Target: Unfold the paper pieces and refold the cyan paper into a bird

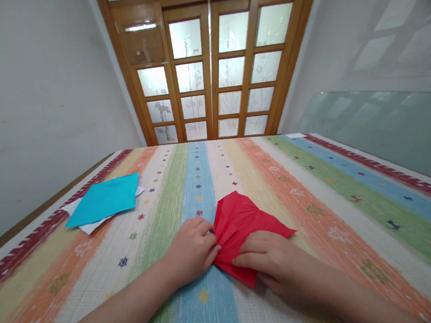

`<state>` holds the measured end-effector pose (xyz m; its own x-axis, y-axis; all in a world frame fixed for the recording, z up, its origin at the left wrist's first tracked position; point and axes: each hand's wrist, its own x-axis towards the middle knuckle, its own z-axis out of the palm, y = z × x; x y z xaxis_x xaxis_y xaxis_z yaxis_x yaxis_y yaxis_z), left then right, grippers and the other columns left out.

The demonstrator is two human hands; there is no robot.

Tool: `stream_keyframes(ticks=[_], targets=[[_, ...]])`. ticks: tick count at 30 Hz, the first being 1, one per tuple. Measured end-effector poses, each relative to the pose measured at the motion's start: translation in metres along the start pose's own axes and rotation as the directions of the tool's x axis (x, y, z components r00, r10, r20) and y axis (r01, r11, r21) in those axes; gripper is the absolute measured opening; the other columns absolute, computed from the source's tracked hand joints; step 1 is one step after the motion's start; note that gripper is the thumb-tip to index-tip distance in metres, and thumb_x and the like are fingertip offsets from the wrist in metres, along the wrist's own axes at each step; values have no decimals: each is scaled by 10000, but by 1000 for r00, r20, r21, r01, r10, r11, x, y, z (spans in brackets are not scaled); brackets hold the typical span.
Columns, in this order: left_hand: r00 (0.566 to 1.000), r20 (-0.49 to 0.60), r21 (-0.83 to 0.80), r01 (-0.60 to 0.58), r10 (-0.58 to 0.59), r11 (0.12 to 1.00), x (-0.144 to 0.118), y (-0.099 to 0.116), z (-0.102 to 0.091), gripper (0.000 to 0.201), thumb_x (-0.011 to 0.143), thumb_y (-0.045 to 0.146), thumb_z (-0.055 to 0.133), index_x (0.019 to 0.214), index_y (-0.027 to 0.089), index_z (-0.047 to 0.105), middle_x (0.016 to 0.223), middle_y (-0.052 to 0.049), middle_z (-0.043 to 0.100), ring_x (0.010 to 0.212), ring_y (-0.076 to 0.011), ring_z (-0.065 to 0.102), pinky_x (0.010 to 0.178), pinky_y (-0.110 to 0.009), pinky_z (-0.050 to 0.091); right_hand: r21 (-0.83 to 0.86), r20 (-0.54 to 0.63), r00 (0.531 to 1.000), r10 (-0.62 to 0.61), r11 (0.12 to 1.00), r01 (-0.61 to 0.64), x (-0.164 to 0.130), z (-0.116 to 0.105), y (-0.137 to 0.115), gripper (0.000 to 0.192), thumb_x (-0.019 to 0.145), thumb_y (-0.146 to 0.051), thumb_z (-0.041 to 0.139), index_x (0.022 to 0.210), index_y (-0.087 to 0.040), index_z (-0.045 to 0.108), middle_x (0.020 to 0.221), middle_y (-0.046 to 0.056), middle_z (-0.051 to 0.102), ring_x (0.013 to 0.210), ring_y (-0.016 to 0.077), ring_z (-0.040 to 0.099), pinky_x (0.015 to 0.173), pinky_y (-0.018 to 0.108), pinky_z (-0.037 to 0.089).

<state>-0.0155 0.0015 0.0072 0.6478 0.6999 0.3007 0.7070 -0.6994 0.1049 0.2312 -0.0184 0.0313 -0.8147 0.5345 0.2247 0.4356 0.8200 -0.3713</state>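
A creased sheet of red paper (239,219) is bunched into folds that fan out from its left edge. My left hand (195,248) pinches that gathered left edge between thumb and fingers. Over the paper's lower right part lies my right hand (269,262), its fingers on top and its thumb hidden beneath, so the paper is gripped between them. The red paper's tips point away from me and to the right.
Blue paper (107,198) lies at the left on top of white sheets (95,226). A striped tablecloth (159,206) covers the table. Beyond its far edge stand wooden doors with frosted panes (193,78). A pale glass panel (379,132) leans along the right wall.
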Motion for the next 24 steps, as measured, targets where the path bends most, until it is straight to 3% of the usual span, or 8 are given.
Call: stream_keyframes(ticks=[2,6,13,16,20,24], targets=[[998,-17,-31,-67,66,997,-1,0,0,158,949,240,555,994,181,695,1144,-86,670,1112,-251,581,1042,-459,433,28,-15,1000,-7,1000,7,0,0,4,435,864,13,472,1140,-236,697,987,45,713,890,198,615,780,324,463],[984,17,-79,-178,180,981,-3,-2,4,286,979,195,483,1215,211,645,1343,-75,617,1333,-263,483,1176,-523,295,104,-25,1000,-17,994,19,0,1,12,473,765,52,479,1096,-208,695,986,51,712,894,196,615,784,315,456],[976,117,-154,-167,186,974,-5,-2,5,311,989,281,485,1258,211,626,1332,-87,634,1274,-266,546,1150,-537,325,225,-38,998,49,974,-39,-2,0,19,486,677,65,466,1014,-206,688,971,31,720,909,185,620,815,307,454],[978,129,-167,-143,165,975,-5,0,2,324,990,330,498,1272,225,617,1331,-87,631,1248,-269,560,1144,-548,320,250,-54,996,76,966,-60,-3,-2,20,421,713,33,487,995,-205,689,944,29,720,885,180,627,812,303,459],[979,153,-181,-105,133,978,-6,2,-2,358,991,355,495,1314,239,595,1376,-90,597,1279,-286,532,1130,-554,332,212,-71,983,168,966,-150,-3,-1,21,166,885,-145,561,969,-196,695,891,52,709,802,185,625,738,298,460],[977,164,-216,-97,134,972,-4,3,-4,349,998,352,477,1292,215,606,1370,-102,598,1268,-285,533,1116,-532,351,200,-164,930,328,934,-294,-1,8,27,191,975,-249,529,1110,-214,661,1015,72,720,888,203,651,791,320,464]])
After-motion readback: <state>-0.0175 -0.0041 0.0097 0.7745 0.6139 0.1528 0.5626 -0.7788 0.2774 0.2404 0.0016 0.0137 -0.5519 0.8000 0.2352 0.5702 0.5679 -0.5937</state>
